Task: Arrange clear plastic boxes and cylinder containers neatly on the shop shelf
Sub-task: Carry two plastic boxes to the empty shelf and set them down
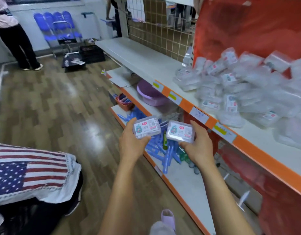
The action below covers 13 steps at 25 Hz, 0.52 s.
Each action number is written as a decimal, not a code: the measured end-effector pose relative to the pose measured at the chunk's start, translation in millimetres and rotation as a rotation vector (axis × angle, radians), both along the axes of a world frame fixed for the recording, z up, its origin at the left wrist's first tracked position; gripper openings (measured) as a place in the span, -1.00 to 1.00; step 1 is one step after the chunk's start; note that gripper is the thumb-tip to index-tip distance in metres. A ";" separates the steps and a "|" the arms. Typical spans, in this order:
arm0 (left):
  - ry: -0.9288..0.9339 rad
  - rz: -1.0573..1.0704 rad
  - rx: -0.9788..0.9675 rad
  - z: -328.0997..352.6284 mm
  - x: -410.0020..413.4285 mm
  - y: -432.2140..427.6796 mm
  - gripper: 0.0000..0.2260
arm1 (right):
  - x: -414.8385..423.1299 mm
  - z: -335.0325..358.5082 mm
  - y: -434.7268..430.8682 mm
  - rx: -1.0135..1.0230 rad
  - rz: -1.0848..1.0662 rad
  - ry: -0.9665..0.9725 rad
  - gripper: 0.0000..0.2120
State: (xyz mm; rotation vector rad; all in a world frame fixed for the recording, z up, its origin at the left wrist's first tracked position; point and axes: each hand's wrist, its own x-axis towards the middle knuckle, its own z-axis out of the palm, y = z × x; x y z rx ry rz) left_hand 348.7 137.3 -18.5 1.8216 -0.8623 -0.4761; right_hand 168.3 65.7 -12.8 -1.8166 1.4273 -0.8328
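Left hand (131, 145) grip clamps the left box (146, 127), right hand (199, 147) grip the right box (180, 132). The shelf (143, 60) lies up-right, nearer the right hand.

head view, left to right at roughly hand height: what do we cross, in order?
flag-print shirt → left hand → left clear box held in it → right clear box → right hand holding it → pile of clear containers

Bare forearms (116, 192) and a lilac slipper (167, 217).
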 end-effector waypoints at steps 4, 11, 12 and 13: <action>-0.001 0.014 0.031 8.0 31.4 -58.3 -0.33 | 38.3 3.4 -71.0 -0.001 0.073 -0.044 -0.29; 0.006 0.151 0.044 3.9 92.7 -114.5 -0.34 | 110.1 13.1 -150.4 -0.047 0.191 -0.033 -0.29; 0.013 0.168 0.038 2.8 103.4 -118.5 -0.34 | 122.5 11.0 -156.8 -0.057 0.213 -0.016 -0.30; 0.021 0.177 0.033 1.9 114.1 -121.8 -0.35 | 135.4 8.4 -161.8 -0.062 0.229 -0.004 -0.30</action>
